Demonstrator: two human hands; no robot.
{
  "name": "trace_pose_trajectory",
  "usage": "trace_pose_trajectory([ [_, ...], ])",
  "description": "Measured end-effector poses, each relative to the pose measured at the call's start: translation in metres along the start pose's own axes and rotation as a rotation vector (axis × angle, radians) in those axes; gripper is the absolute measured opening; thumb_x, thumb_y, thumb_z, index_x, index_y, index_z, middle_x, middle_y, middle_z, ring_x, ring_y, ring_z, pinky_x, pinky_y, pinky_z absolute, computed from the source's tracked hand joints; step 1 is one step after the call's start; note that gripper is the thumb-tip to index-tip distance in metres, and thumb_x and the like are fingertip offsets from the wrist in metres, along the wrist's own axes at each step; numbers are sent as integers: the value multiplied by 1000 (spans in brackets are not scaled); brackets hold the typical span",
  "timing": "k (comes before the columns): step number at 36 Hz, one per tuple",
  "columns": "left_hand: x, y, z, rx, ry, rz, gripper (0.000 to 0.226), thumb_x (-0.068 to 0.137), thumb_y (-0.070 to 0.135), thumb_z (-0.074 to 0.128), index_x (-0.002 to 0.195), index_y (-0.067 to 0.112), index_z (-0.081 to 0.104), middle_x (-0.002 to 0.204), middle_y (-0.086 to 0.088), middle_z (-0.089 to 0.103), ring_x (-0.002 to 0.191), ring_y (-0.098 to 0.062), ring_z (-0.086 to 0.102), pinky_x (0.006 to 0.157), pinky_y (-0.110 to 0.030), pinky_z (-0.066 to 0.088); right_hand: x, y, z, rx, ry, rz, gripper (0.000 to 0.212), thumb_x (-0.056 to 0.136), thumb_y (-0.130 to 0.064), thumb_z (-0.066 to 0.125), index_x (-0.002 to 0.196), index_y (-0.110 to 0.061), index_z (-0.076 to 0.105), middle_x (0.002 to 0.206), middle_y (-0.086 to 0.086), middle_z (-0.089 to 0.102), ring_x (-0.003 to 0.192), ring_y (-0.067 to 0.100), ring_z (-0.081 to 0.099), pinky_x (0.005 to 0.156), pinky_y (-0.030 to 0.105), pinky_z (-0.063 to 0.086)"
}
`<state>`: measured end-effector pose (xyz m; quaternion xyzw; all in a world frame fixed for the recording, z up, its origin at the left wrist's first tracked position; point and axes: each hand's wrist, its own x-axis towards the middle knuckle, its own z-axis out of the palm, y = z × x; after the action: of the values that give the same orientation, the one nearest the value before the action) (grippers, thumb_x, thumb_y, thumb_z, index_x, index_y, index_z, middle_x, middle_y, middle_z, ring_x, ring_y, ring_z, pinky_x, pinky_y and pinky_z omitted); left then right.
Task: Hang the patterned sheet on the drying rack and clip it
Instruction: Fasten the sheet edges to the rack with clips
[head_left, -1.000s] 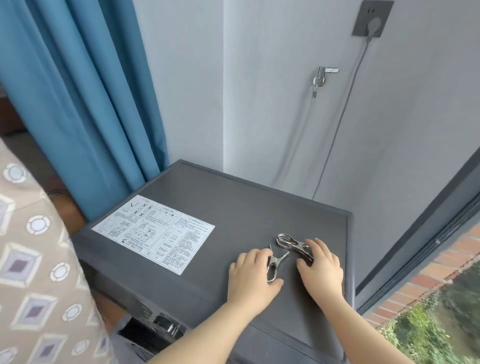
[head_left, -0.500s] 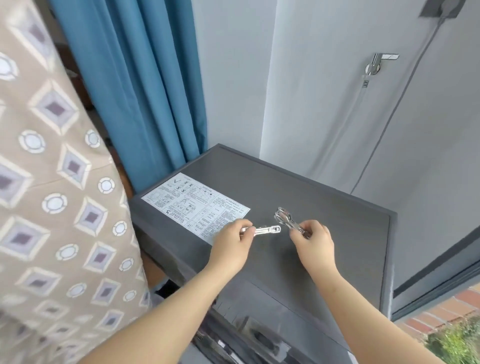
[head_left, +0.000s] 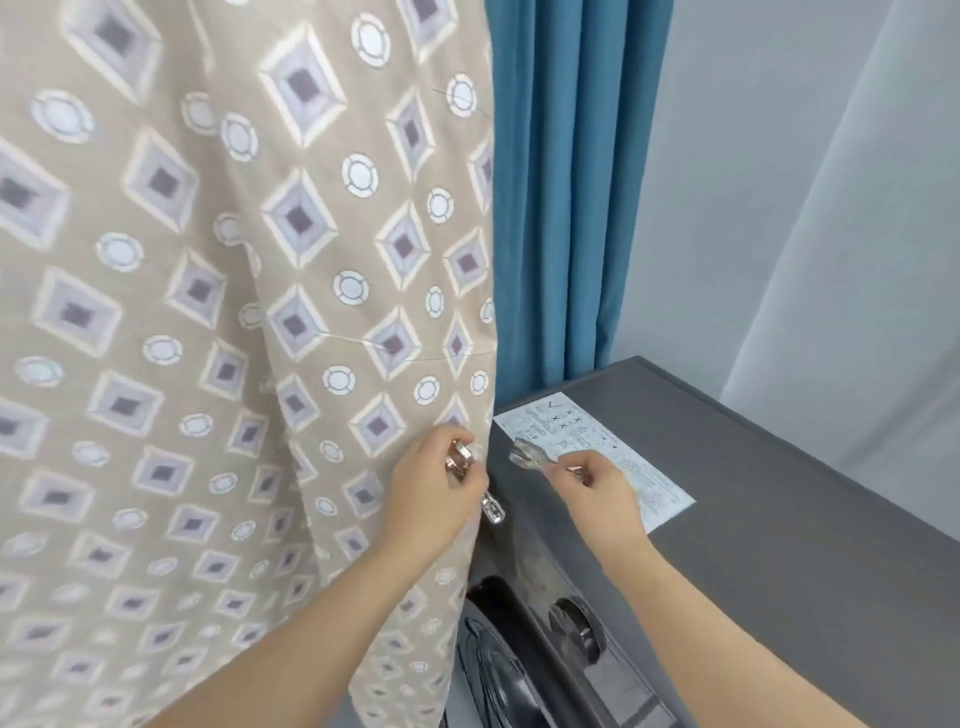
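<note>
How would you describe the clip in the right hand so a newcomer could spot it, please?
Find the dark grey washing machine top on the right and its white printed sticker. Over the sticker's left edge the right hand pinches a silver metal clip. Unlike the left hand's second clip, held in front of the beige patterned sheet, it points left above the machine.
</note>
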<state>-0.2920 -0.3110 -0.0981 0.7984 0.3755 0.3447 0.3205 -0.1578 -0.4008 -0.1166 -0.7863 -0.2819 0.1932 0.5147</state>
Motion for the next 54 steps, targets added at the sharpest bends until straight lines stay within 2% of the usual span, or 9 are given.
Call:
trace_pose_trajectory([
  [7, 1, -33, -45, -85, 223, -125, 31, 79, -1, 52, 73, 28, 45, 86, 1, 51, 71, -24, 54, 66, -29, 49, 2, -19, 54, 192, -214, 88, 17, 84, -7, 59, 77, -15, 47, 73, 1, 48, 67, 14, 44, 70, 30, 38],
  [9, 0, -41, -53, -57, 263, -162, 31, 80, -2, 51, 71, 27, 44, 80, 3, 47, 71, -20, 49, 57, -20, 43, 2, -17, 67, 214, -234, 115, 16, 86, -7, 57, 78, -15, 45, 75, 2, 48, 65, 13, 43, 64, 27, 37],
  [16, -13, -71, -61, 31, 144, -353, 32, 86, 11, 55, 116, 18, 47, 107, 1, 45, 85, -10, 44, 68, -24, 32, -6, -2, 101, 235, -334, 155, 23, 80, -4, 62, 81, -17, 43, 81, 2, 50, 68, 11, 46, 59, 24, 35],
  [22, -11, -83, -54, 36, 56, -405, 37, 84, 15, 58, 118, 19, 46, 98, 3, 48, 90, -14, 47, 73, -24, 32, -8, -1, 137, 266, -352, 179, 31, 75, -2, 67, 81, -18, 42, 74, 0, 50, 65, 16, 51, 64, 29, 44],
  [31, -7, -92, -43, 1, -32, -381, 28, 85, 14, 57, 106, 28, 46, 101, 4, 51, 95, -10, 47, 75, -21, 30, -5, 8, 141, 70, -303, 23, 30, 81, -9, 66, 99, -17, 45, 79, -7, 55, 79, 18, 57, 72, 26, 47],
  [36, -7, -94, -43, -49, -53, -357, 22, 87, 12, 54, 100, 29, 48, 89, 11, 52, 81, -5, 49, 63, -11, 34, 3, 18, 113, 37, -194, -25, 9, 88, -5, 55, 91, -8, 47, 75, 0, 53, 63, 10, 47, 47, 5, 38],
  [41, -6, -91, -40, -67, -71, -329, 21, 88, 12, 54, 102, 27, 51, 89, 13, 52, 74, -1, 48, 59, -11, 34, 35, 16, 84, 32, 24, 38, 30, 89, 3, 45, 66, -14, 39, 64, 3, 43, 58, 21, 44, 45, 15, 35],
  [48, -2, -73, -38, -58, -78, -248, 23, 86, 12, 56, 77, 32, 52, 80, 18, 56, 79, -2, 54, 63, -10, 36, 35, 6, 88, 10, -131, 125, 23, 77, -15, 59, 70, -15, 36, 68, 5, 47, 60, 21, 46, 56, 26, 36],
  [54, 4, -67, -34, -36, -62, -222, 7, 85, 21, 60, 87, 18, 54, 84, 7, 58, 80, -8, 53, 66, -16, 37, 26, 6, 71, 115, -111, 158, 36, 75, -22, 74, 80, -14, 40, 75, 3, 48, 71, 21, 50, 62, 28, 39],
])
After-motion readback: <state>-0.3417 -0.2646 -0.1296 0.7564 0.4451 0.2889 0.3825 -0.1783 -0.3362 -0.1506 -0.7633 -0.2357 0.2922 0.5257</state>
